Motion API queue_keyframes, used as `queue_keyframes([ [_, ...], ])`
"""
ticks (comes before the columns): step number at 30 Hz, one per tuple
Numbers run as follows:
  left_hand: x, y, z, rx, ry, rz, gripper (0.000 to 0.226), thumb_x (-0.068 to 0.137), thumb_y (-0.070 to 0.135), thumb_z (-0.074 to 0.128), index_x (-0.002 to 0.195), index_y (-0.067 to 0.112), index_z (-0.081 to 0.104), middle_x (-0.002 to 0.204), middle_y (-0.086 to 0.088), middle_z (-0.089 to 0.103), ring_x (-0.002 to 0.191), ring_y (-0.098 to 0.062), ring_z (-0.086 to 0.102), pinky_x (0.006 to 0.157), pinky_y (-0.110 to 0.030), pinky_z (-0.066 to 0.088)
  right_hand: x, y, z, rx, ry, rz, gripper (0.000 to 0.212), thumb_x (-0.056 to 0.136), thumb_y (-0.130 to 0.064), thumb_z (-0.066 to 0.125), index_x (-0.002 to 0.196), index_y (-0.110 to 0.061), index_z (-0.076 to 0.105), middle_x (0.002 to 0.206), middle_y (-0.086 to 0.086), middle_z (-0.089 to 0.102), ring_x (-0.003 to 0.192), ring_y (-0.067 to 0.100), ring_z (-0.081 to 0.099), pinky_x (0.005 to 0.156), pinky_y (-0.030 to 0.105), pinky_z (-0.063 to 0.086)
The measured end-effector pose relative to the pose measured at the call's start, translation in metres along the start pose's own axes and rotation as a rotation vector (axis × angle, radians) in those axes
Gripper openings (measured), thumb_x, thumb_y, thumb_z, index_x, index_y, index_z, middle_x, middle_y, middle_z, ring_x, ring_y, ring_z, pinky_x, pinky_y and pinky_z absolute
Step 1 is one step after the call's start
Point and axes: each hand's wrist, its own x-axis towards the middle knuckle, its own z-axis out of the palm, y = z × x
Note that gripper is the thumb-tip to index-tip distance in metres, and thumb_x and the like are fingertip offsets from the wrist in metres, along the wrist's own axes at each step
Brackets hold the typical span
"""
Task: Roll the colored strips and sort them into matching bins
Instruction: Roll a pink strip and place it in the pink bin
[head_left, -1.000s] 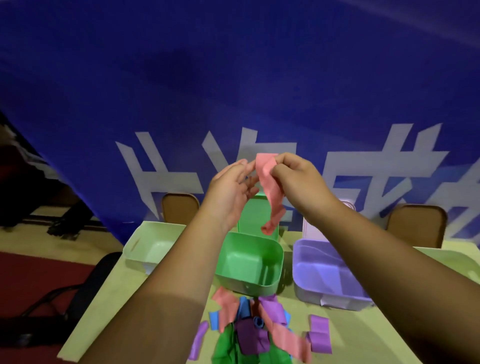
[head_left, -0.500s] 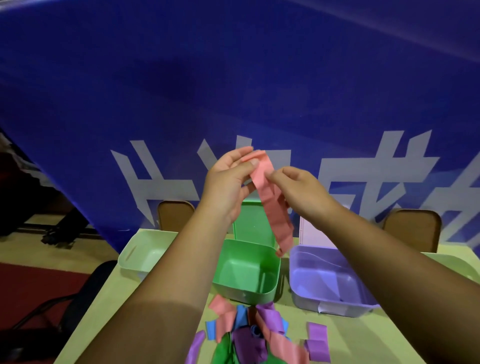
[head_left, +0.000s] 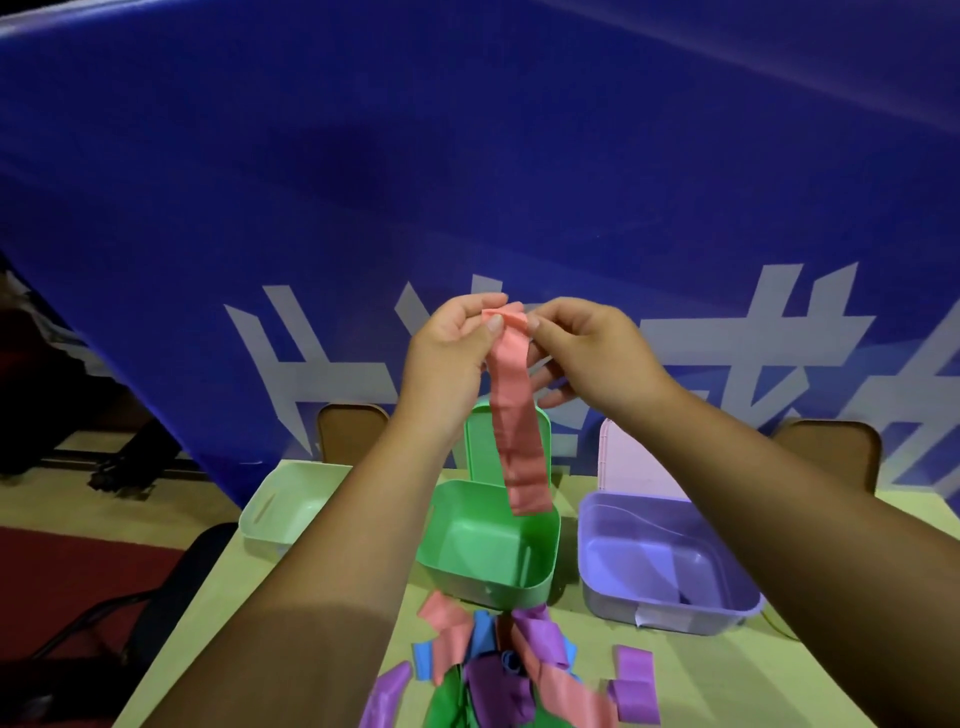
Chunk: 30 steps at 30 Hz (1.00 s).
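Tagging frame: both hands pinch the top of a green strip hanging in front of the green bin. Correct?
No: in the head view the strip is pink, not green. Left hand and right hand pinch its top; it hangs before the green bin.

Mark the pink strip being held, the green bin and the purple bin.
held pink strip (head_left: 517, 415), head view, middle of the hanging length.
green bin (head_left: 478, 587), head view, front wall.
purple bin (head_left: 696, 618), head view, front wall.

Bare left forearm (head_left: 332, 545), bare right forearm (head_left: 779, 493), bare left hand (head_left: 444, 358), bare right hand (head_left: 597, 358), short fingernails (head_left: 494, 325)
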Motion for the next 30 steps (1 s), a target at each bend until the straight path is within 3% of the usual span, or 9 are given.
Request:
queue_keyframes([
  [4,-0.002,-0.001,-0.005,0.221,0.076,0.015,0.022,0.109,0.022,0.059,0.126,0.028,0.072,0.112,0.009,0.078,0.104,-0.01,0.075,0.089,-0.034,0.064,-0.002,0.0,0.005,-0.127,0.029,-0.071,0.018,0.11,-0.026,0.06,0.102,-0.018,0.073,0.085,0.001,0.079,0.068,0.019,0.079,0.066,0.048,0.068],
  [9,-0.001,-0.005,-0.008,0.535,0.184,0.022,0.011,0.108,0.031,0.063,0.11,0.028,0.073,0.099,0.008,0.075,0.093,-0.011,0.072,0.078,-0.035,0.063,0.0,0.008,0.009,-0.361,0.108,-0.181,0.017,0.11,-0.028,0.061,0.1,-0.021,0.073,0.084,-0.005,0.076,0.064,0.009,0.076,0.062,0.042,0.067],
  [12,-0.001,-0.005,-0.014,0.601,0.171,0.066,0.007,0.106,0.027,0.067,0.101,0.029,0.072,0.095,0.006,0.074,0.088,-0.012,0.071,0.074,-0.036,0.063,0.0,0.016,0.007,-0.647,0.125,-0.267,0.018,0.109,-0.036,0.058,0.102,-0.026,0.071,0.082,-0.006,0.073,0.069,0.013,0.072,0.067,0.045,0.064],
  [14,-0.002,-0.003,-0.017,0.561,0.127,0.062,0.009,0.105,0.028,0.068,0.098,0.03,0.073,0.094,0.009,0.075,0.09,-0.009,0.07,0.072,-0.029,0.058,0.0,0.018,0.005,-0.732,0.094,-0.276,0.018,0.108,-0.036,0.056,0.106,-0.025,0.071,0.083,-0.005,0.071,0.074,0.017,0.068,0.07,0.046,0.061],
  [17,-0.005,0.002,-0.018,0.447,0.089,0.025,0.008,0.102,0.031,0.072,0.096,0.03,0.078,0.092,0.012,0.077,0.09,-0.005,0.071,0.072,-0.023,0.052,-0.003,0.019,0.003,-0.65,0.068,-0.265,0.014,0.106,-0.035,0.061,0.105,-0.024,0.071,0.084,-0.008,0.07,0.077,0.012,0.064,0.071,0.042,0.059],
  [19,-0.007,0.003,-0.018,0.348,0.046,0.015,0.008,0.101,0.031,0.073,0.096,0.03,0.079,0.093,0.011,0.078,0.093,-0.007,0.074,0.079,-0.029,0.059,-0.005,0.02,0.006,-0.495,0.051,-0.218,0.01,0.103,-0.038,0.067,0.1,-0.029,0.069,0.084,-0.011,0.072,0.079,0.007,0.067,0.073,0.035,0.06],
  [22,-0.008,0.006,-0.015,0.214,-0.011,0.009,0.008,0.1,0.031,0.072,0.096,0.029,0.079,0.097,0.007,0.08,0.1,-0.017,0.077,0.095,-0.05,0.064,-0.005,0.02,0.012,-0.268,0.061,-0.129,0.009,0.098,-0.033,0.071,0.094,-0.029,0.065,0.084,-0.006,0.076,0.083,0.018,0.073,0.081,0.047,0.062],
  [25,-0.01,0.01,-0.015,0.195,-0.055,0.016,0.008,0.102,0.026,0.071,0.099,0.027,0.078,0.099,0.004,0.079,0.099,-0.018,0.077,0.095,-0.05,0.064,-0.005,0.019,0.015,-0.127,0.043,-0.048,0.01,0.097,-0.017,0.069,0.097,-0.024,0.062,0.084,-0.001,0.078,0.081,0.022,0.078,0.083,0.055,0.064],
  [30,-0.013,0.014,-0.021,0.227,-0.097,-0.057,0.009,0.102,0.02,0.069,0.103,0.021,0.078,0.095,-0.001,0.079,0.086,-0.018,0.077,0.082,-0.037,0.065,-0.005,0.02,0.012,-0.387,0.166,-0.152,0.017,0.097,-0.01,0.066,0.103,-0.023,0.057,0.09,-0.001,0.07,0.079,0.02,0.07,0.074,0.048,0.061],
])
